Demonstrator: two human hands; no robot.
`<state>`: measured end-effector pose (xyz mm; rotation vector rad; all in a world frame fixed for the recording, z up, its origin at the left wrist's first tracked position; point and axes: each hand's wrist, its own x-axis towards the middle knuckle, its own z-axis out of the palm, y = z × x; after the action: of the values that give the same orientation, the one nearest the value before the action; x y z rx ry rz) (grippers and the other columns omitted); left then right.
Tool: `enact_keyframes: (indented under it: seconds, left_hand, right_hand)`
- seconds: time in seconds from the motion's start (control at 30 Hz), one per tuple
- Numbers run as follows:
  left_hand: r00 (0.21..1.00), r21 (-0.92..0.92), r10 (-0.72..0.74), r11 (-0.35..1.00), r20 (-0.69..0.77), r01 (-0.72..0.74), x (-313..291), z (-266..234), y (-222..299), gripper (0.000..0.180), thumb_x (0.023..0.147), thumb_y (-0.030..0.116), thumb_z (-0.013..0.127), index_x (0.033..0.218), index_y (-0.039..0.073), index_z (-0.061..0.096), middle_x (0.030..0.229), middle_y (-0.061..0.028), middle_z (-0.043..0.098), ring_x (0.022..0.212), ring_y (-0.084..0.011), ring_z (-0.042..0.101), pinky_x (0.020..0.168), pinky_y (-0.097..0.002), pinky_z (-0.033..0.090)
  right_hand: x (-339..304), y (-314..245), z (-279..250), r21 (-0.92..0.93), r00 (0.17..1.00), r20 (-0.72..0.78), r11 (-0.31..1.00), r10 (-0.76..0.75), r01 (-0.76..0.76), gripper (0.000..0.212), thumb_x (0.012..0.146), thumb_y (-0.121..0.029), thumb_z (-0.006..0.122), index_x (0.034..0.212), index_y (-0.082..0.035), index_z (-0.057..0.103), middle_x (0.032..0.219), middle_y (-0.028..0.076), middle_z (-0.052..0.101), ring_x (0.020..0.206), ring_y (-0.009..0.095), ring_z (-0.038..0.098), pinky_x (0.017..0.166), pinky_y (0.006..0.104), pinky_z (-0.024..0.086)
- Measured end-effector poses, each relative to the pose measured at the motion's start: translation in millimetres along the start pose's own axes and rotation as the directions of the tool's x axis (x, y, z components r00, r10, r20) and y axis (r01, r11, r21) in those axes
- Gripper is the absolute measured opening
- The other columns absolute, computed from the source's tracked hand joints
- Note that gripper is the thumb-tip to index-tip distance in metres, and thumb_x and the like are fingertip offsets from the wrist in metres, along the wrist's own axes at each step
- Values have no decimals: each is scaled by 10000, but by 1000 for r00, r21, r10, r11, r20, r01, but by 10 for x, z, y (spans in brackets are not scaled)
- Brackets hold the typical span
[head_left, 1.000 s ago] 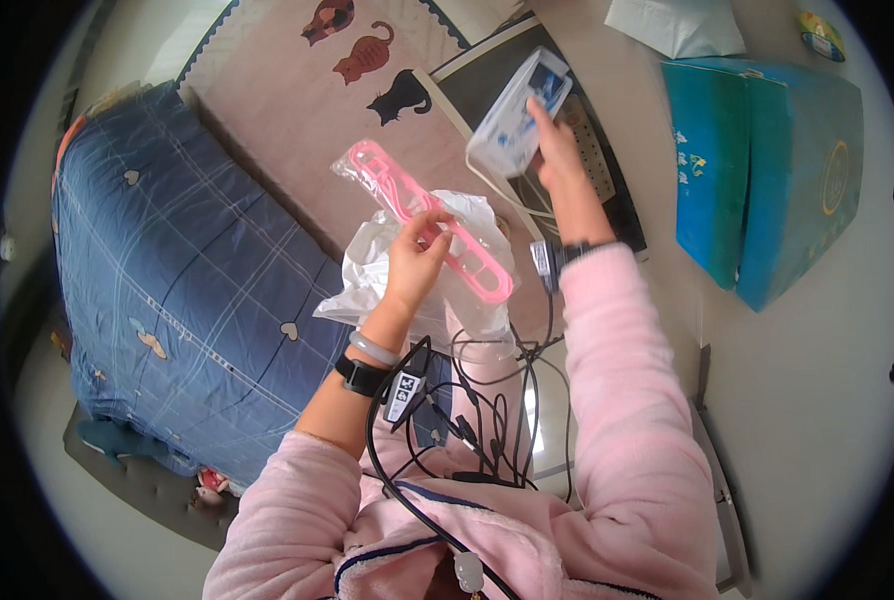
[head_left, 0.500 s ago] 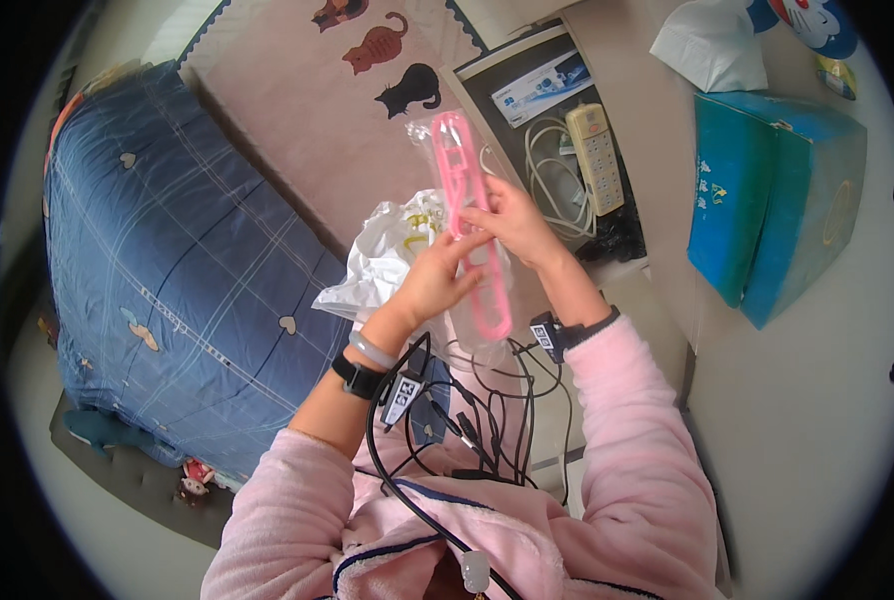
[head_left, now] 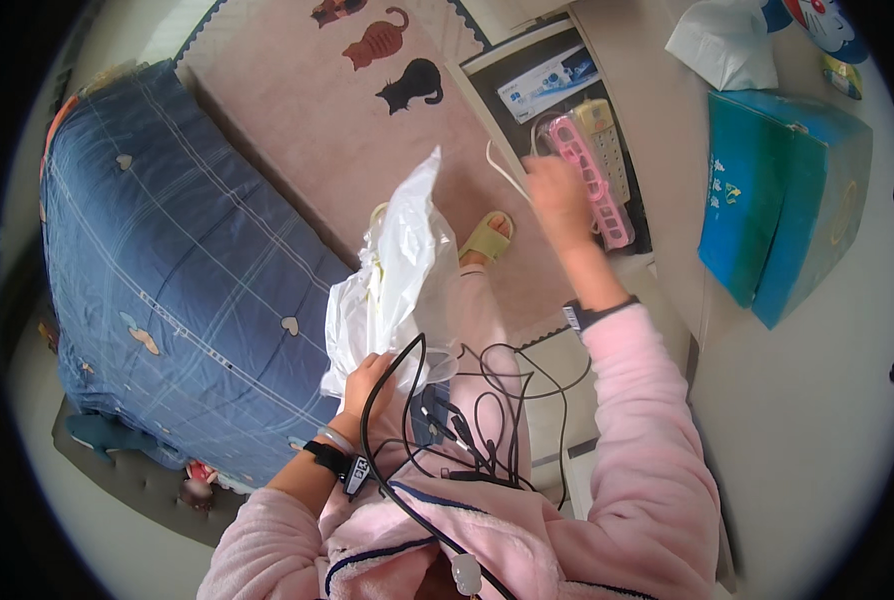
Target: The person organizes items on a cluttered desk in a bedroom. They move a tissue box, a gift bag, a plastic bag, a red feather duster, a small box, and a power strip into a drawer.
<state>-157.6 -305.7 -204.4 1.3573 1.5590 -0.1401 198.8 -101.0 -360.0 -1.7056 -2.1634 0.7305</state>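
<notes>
On my lap is a crumpled white plastic bag (head_left: pixel 377 310), one side standing up in a peak. My left hand (head_left: pixel 367 385) is closed on its near edge. A long pink plastic piece with a row of slots (head_left: pixel 607 205), in clear wrapping, lies in the drawer against a cream power strip (head_left: pixel 612 150). My right hand (head_left: pixel 559 195) is over the drawer's left side, next to the pink piece and overlapping its edge. Its fingers are curled, and whatever may be in them is hidden by the hand.
The open drawer (head_left: pixel 477 75) also holds a white and blue box (head_left: pixel 550 80). A white cable (head_left: pixel 504 170) hangs over its edge. Black cables (head_left: pixel 487 420) loop across my lap. A blue-quilted bed (head_left: pixel 197 270) stands left; a teal box (head_left: pixel 757 200) sits right.
The wrapped pink piece has gone from between both hands into the drawer on the right. My left hand has drawn back to the white bag, which now stands up higher.
</notes>
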Motion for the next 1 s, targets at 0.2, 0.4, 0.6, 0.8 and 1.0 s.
enact_keyframes:
  seconds: [0.2,0.4,0.6,0.8,1.0]
  left_hand:
    - [999,160,-5,987,52,-4,-114,157,-181,87,850,127,594,893,69,642,827,-133,615,691,-376,612,627,-463,503]
    - [997,179,-22,984,68,9,-116,162,-209,125,854,110,572,943,97,657,837,-123,628,689,-359,622,624,-454,508]
    - [998,192,35,980,48,-44,-93,193,-269,139,848,106,574,951,97,667,837,-116,634,680,-351,623,617,-443,512]
    - [995,268,59,960,79,-79,-95,223,-274,113,853,116,577,930,101,659,818,-111,627,668,-348,622,597,-440,504]
    - [994,283,79,954,74,-97,-119,258,-310,92,854,120,587,908,97,657,810,-113,622,659,-352,616,596,-447,504]
  right_hand:
    - [394,-540,454,-530,978,209,839,-12,124,87,797,-118,546,792,-98,630,876,61,542,895,234,544,720,377,452]
    - [-45,-308,-377,369,976,43,905,211,-212,129,785,-66,689,913,-52,692,914,89,643,837,297,607,737,348,495]
    - [-804,293,-874,679,567,63,381,821,-627,270,911,-93,634,1142,43,659,902,31,690,774,80,607,687,224,482]
    - [-687,1112,-360,-181,664,42,659,747,-730,434,906,-231,612,1246,38,582,951,174,692,760,233,670,700,327,532]
    - [-429,833,-6,-470,726,-75,618,684,-631,634,928,-308,543,1407,63,355,1294,244,523,1105,365,559,950,472,440]
